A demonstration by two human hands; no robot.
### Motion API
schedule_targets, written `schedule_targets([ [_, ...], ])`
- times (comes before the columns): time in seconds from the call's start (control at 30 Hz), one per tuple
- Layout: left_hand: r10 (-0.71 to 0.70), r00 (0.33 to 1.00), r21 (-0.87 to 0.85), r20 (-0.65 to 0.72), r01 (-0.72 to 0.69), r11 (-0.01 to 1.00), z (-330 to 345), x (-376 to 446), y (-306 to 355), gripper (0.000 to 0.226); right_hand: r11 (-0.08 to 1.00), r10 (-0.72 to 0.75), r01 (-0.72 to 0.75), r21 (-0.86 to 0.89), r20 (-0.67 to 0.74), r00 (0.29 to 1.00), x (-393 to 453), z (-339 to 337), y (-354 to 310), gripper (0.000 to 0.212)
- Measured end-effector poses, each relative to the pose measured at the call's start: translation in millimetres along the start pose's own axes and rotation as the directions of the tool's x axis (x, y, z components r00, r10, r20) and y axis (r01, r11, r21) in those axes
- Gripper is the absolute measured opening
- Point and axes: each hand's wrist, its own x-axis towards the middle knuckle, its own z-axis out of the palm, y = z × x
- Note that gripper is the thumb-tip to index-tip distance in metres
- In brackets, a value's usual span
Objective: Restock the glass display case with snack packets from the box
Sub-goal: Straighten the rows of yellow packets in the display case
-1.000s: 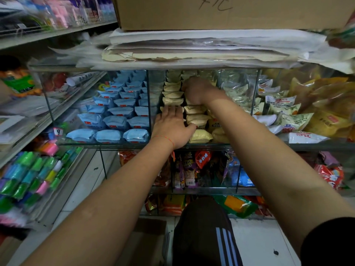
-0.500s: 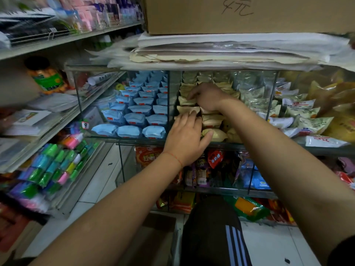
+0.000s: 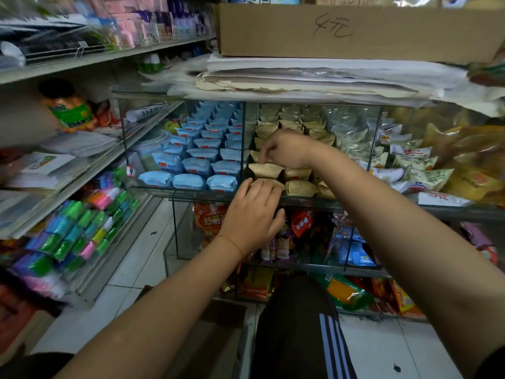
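The glass display case (image 3: 246,149) has blue packets (image 3: 196,165) in its left compartment and rows of tan snack packets (image 3: 300,187) in the middle one. My left hand (image 3: 251,217) reaches into the front of the middle compartment, fingers lying on the front-row tan packet (image 3: 269,184). My right hand (image 3: 285,149) is deeper in the same compartment, fingers curled down and pinching the top edge of a tan packet (image 3: 263,169) in the row behind. An open cardboard box (image 3: 216,340) sits on the floor below my arms; its contents are hidden.
White and green packets (image 3: 410,160) fill the right compartment. Papers and a marked cardboard box (image 3: 355,31) lie on top of the case. A lower glass shelf holds red and blue snacks (image 3: 300,222). Shelving with coloured items (image 3: 71,236) runs along the left. My knee (image 3: 297,324) is below.
My right hand has drawn back toward the front rows and now pinches a tan packet. My left hand slid back to the front packet. The view shifted left.
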Motion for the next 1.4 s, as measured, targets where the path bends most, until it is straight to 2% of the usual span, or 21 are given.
schedule_targets([
  [0.1,0.009,1.000,0.016,-0.005,-0.009,1.000,-3.9,1.1,1.6,0.049,0.992,-0.003,0.020,-0.124,0.137,0.991,-9.1,7.9,-5.0,0.037],
  [0.23,0.071,0.997,0.006,-0.030,-0.071,0.997,-4.4,-1.2,0.4,0.045,0.988,0.000,0.026,-0.155,0.167,0.986,-12.8,9.5,-7.6,0.049],
  [0.3,0.053,0.998,0.020,-0.017,-0.053,0.998,-3.8,0.3,-3.8,0.043,0.995,-0.007,0.019,-0.094,0.119,0.993,-14.0,6.6,-7.2,0.044],
  [0.37,0.020,1.000,0.045,0.005,-0.020,0.999,-4.2,4.0,-8.3,0.040,0.999,0.013,-0.012,-0.033,0.013,1.000,-19.0,-1.9,-4.5,0.033],
  [0.43,0.008,1.000,0.069,0.012,-0.008,0.998,-5.9,8.0,-10.7,0.039,0.999,0.019,-0.021,-0.039,-0.048,0.999,-25.5,-10.6,1.0,0.024],
  [0.57,-0.028,1.000,0.126,-0.002,0.028,0.992,-11.0,18.1,-4.0,0.046,0.969,0.082,-0.053,-0.240,0.115,0.990,-42.5,-10.0,12.0,0.018],
  [0.63,-0.046,0.999,0.140,-0.003,0.046,0.989,-14.0,25.0,-1.2,0.046,0.965,0.081,-0.038,-0.260,0.159,0.984,-48.6,-5.4,16.7,0.019],
  [0.7,-0.026,1.000,0.147,-0.014,0.028,0.989,-15.6,32.3,-1.5,0.041,0.977,0.070,-0.044,-0.208,0.116,0.991,-52.5,-6.9,21.4,0.022],
  [0.77,-0.012,1.000,0.110,-0.014,0.013,0.994,-16.1,40.5,-2.7,0.038,0.979,0.112,-0.111,-0.169,-0.008,0.994,-51.7,-12.5,29.9,0.026],
  [0.87,-0.064,0.998,-0.053,0.014,0.064,0.997,-13.8,56.2,-2.9,0.047,0.944,0.205,-0.246,-0.220,-0.193,0.959,-48.6,-16.8,49.3,0.034],
  [0.97,-0.052,0.997,-0.174,0.054,0.060,0.983,-10.6,70.2,-2.0,0.043,0.912,0.255,-0.279,-0.302,-0.116,0.960,-49.7,-10.2,57.7,0.034],
  [1.07,-0.007,1.000,-0.240,0.027,0.013,0.971,-6.4,75.7,3.4,0.036,0.907,0.267,-0.277,-0.318,-0.078,0.961,-50.2,-3.0,59.1,0.030],
  [1.13,-0.062,0.997,-0.265,0.046,0.072,0.961,-2.7,78.8,7.6,0.038,0.904,0.274,-0.286,-0.317,-0.083,0.958,-49.4,-2.5,59.7,0.028],
  [1.23,-0.140,0.974,-0.298,0.178,0.189,0.936,1.4,84.5,11.4,0.054,0.903,0.279,-0.281,-0.325,-0.053,0.959,-50.1,-7.3,59.5,0.027],
  [1.4,-0.113,0.959,-0.268,0.258,0.183,0.946,3.4,92.2,8.5,0.046,0.888,0.314,-0.254,-0.384,0.100,0.944,-54.2,-18.0,49.5,0.027],
])
